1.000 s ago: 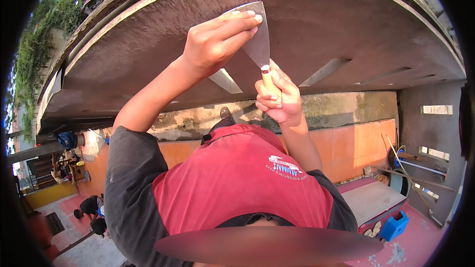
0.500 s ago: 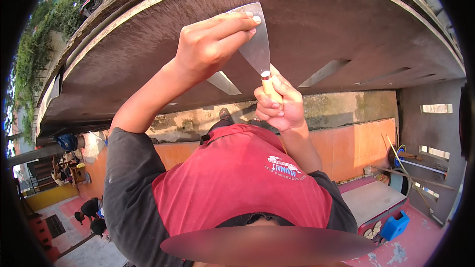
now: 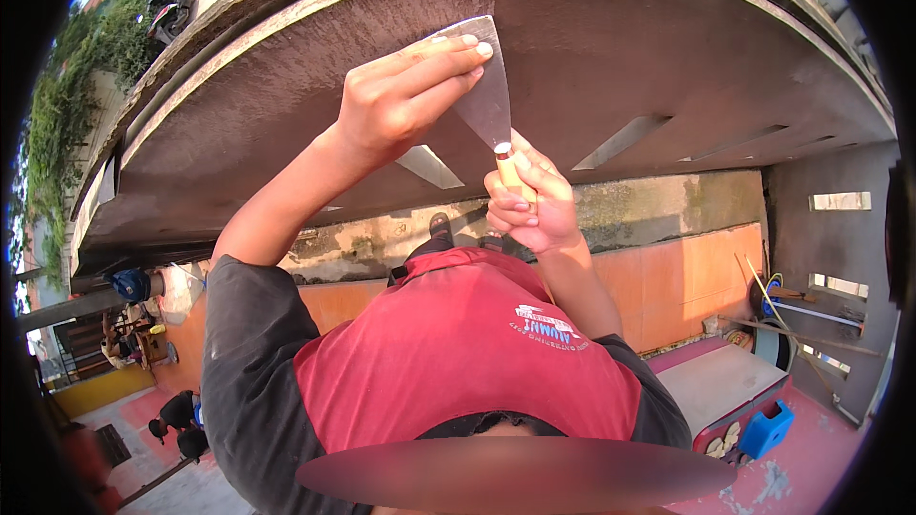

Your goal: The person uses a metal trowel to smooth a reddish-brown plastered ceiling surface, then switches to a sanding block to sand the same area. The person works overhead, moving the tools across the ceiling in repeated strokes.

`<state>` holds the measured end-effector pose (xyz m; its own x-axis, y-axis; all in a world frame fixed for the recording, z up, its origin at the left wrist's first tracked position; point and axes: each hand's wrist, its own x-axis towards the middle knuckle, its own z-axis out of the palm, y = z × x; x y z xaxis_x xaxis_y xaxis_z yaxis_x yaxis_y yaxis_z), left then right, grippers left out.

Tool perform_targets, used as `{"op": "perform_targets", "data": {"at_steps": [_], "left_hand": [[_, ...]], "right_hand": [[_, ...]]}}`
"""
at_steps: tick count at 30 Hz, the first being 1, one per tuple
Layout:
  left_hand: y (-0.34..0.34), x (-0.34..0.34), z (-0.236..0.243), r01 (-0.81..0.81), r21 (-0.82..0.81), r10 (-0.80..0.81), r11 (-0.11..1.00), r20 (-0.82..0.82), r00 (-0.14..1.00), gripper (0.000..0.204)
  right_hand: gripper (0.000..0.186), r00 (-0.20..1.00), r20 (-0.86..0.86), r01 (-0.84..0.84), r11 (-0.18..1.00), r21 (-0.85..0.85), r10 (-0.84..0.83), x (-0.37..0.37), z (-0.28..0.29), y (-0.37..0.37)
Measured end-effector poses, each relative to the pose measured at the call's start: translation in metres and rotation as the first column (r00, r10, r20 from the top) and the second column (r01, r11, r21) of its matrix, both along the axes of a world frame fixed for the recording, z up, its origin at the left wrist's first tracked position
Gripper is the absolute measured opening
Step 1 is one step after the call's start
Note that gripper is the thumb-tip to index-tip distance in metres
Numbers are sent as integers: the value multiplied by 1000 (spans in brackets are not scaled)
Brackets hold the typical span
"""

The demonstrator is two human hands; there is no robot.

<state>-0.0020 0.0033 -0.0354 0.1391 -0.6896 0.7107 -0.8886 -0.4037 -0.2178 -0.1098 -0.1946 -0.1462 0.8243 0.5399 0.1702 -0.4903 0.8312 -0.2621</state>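
Observation:
My left hand (image 3: 401,95) presses its fingers on the wide steel blade (image 3: 482,91) of a putty knife, near the blade's broad edge, which is against the dark grey plastered wall (image 3: 668,48) above. Below it, my right hand (image 3: 534,205) is wrapped round the knife's pale wooden handle (image 3: 510,170), fingers curled. A lighter streaked area of the plaster lies left of and above the blade. Several narrow slot openings (image 3: 426,168) cut the surface below my hands.
My feet (image 3: 441,229) stand on a stained concrete strip beside an orange floor band (image 3: 649,267). At right are a bench (image 3: 716,381), blue plastic stool (image 3: 763,429), poles and a slotted grey wall (image 3: 801,238). At lower left, other people (image 3: 176,420) are bent over; greenery and motorbikes show upper left.
Both hands and the putty knife have moved slightly down and to the left along the plaster. Their grip looks the same.

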Motion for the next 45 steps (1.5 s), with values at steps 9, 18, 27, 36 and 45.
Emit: {"op": "perform_targets", "data": {"at_steps": [9, 18, 27, 36, 45], "left_hand": [[-6, 2, 20, 29, -22, -29, 999, -4, 1000, 17], [-6, 7, 22, 24, -24, -23, 999, 29, 999, 11], [-10, 8, 36, 25, -27, -22, 999, 74, 997, 13], [-8, 3, 21, 21, -42, -18, 999, 71, 997, 15], [-11, 8, 18, 14, -122, -3, 992, 91, 996, 10]], "right_hand": [[46, 999, 22, 24, 999, 22, -25, 0, 12, 0], [53, 1000, 1, -31, 998, 54, 31, 2, 24, -2], [51, 1000, -6, -10, 999, 40, 10, 5, 32, -3], [47, 1000, -11, 5, 1000, 6, -5, 3, 27, -1], [46, 999, 13, 32, 999, -17, -31, 7, 25, 0]]}}
